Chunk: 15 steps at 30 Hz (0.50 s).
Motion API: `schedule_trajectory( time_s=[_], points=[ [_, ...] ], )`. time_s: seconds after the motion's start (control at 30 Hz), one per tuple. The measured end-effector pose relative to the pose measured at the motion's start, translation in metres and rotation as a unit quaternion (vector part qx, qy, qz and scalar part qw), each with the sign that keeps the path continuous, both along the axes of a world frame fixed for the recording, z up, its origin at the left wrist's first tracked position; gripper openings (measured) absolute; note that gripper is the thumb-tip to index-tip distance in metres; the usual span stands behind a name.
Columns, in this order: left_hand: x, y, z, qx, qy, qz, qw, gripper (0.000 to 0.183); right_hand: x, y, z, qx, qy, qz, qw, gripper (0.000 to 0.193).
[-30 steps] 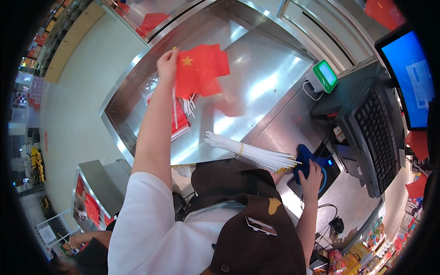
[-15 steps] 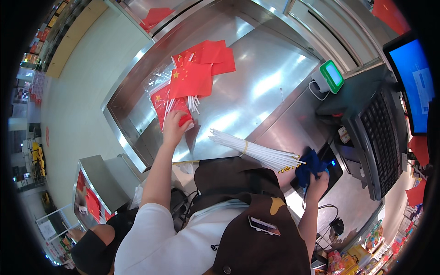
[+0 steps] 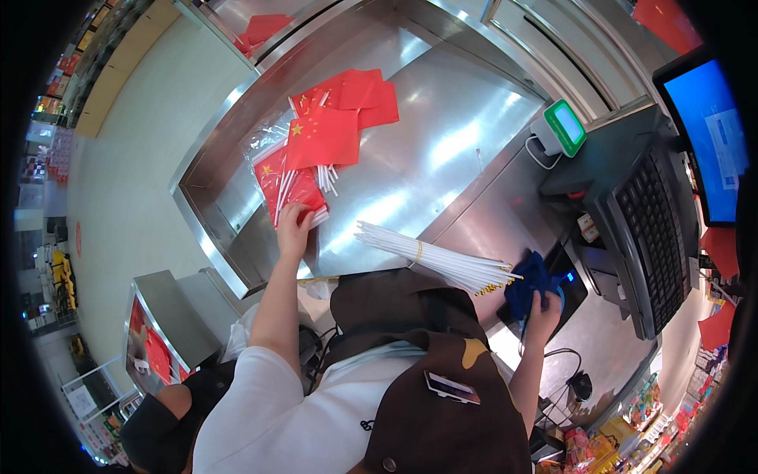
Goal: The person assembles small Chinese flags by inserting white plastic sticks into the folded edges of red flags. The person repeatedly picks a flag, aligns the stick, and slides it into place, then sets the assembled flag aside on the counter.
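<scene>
A loose pile of small red flags [image 3: 341,117] with yellow stars and white sticks lies on the steel counter [image 3: 466,134]. Just in front of the pile is a clear plastic pack of the same flags [image 3: 278,175]. My left hand [image 3: 294,227] grips the near end of this pack. A banded bundle of bare white sticks [image 3: 433,259] lies across the counter's near edge. My right hand [image 3: 546,310] holds a crumpled blue cloth [image 3: 527,283] beside the tips of those sticks.
A black keyboard [image 3: 654,225] and a blue-lit monitor [image 3: 711,130] stand at the right. A small green-framed device [image 3: 565,126] sits on a raised ledge. Another person [image 3: 162,415] is at the lower left beside a steel stand [image 3: 162,312].
My left hand held a red flag up over the far part of the counter, then set it on the pile and came back to the plastic pack. My right hand stayed on the blue cloth.
</scene>
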<state>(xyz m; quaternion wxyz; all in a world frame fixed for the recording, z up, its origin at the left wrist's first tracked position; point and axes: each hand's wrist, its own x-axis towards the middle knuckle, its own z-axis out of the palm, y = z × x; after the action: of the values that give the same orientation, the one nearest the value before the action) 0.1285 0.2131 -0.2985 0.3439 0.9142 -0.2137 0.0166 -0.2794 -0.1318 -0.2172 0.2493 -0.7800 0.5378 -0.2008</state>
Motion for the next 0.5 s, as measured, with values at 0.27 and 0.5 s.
schedule_trajectory(
  time_s=[0.27, 0.5],
  points=[
    [0.011, 0.006, -0.016, -0.021, 0.039, 0.053, 0.998, 0.015, 0.001, 0.001, 0.010, 0.027, 0.001, 0.022, 0.999, 0.017],
    [0.018, 0.008, -0.019, -0.006, 0.067, 0.044, 0.997, 0.013, -0.003, -0.003, 0.002, 0.021, 0.003, 0.020, 1.000, 0.016]
  ],
)
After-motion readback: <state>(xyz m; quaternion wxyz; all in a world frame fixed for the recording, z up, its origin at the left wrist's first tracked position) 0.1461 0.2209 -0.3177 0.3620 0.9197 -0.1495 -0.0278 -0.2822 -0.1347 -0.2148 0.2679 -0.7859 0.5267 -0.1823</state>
